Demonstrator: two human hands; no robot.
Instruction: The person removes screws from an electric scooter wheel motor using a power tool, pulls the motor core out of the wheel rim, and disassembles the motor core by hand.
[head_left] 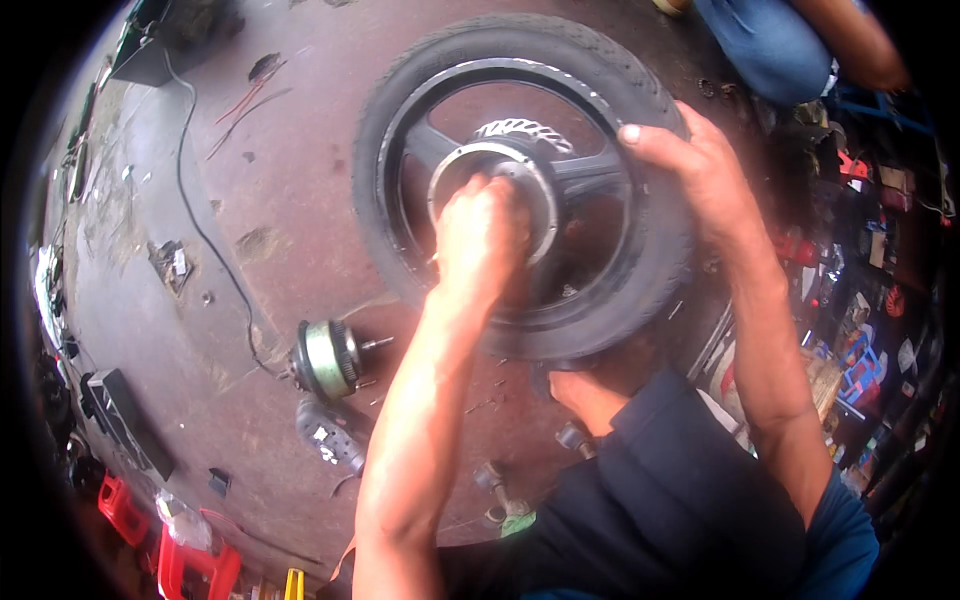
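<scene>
A black spoked wheel with a rubber tyre [665, 215] stands tilted in front of me, its round metal hub casing [545, 195] open toward me. Part of a slotted brake disc [525, 130] shows behind the hub. My left hand [485, 225] reaches into the hub with its fingers curled, blurred by motion; whatever they hold is hidden. At the right of the tyre, my right hand [700, 165] grips it, thumb on the near side and fingers behind. On the floor left of my left forearm lies a green-ringed motor core [328, 358] with a shaft, beside a dark power drill [328, 435].
A grey cable [188, 180] runs over the floor from a black box [140, 50] to the motor core. Another black box [128, 425] and red plastic stools [195, 565] are at left. Another person's knee [770, 45] is top right, above scattered tools and parts [860, 370].
</scene>
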